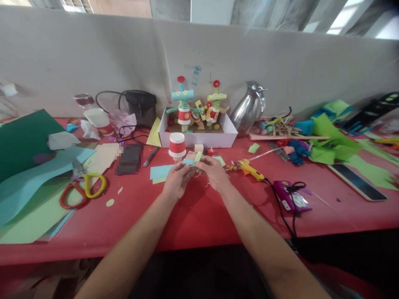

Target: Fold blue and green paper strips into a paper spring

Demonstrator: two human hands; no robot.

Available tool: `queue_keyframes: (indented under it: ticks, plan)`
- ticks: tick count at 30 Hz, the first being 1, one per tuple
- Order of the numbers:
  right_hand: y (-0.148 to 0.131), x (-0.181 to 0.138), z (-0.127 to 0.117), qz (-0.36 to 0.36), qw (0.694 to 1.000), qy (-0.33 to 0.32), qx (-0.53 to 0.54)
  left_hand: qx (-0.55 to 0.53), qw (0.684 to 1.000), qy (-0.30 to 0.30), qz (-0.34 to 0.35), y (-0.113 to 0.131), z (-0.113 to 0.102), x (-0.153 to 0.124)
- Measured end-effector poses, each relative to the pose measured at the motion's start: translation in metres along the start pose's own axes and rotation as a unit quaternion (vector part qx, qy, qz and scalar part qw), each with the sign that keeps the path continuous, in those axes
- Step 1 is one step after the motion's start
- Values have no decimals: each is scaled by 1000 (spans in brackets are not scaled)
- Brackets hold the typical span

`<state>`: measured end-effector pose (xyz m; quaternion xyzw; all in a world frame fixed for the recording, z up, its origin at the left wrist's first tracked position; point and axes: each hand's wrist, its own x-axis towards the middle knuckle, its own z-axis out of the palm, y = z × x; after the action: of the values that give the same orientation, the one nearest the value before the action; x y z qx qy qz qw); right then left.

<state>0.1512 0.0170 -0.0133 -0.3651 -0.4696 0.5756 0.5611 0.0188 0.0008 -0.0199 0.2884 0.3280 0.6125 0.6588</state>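
Above the middle of the red table, my two hands meet at a pair of paper strips. My left hand (178,179) is closed, pinching a blue paper strip (188,161). A pale green paper strip (198,156) stands up from the fingertips of my right hand (214,171), which are pressed together. The two strips touch or overlap where the fingers come close; the exact join is too small to tell. Just behind my left hand is an upside-down red and white paper cup (177,145). Blue paper (158,172) lies beside that hand.
A white box (199,140) holding paper-cup figures stands behind. A steel jug (248,109) is beside it. To the right lie a yellow glue gun (252,169), a purple corded device (291,197) and a phone (358,182). Scissors (82,187) rest on paper sheets at left.
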Motion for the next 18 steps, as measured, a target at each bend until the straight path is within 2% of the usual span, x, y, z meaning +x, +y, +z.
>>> queue_keyframes:
  ticks: [9,18]
  plan:
    - [-6,-2,1,17,999,-14,-23,-1,1000,9,-24,-1,-1,1]
    - [-10,-3,-3,22,999,-24,-21,43,999,-20,-16,2,-3,1]
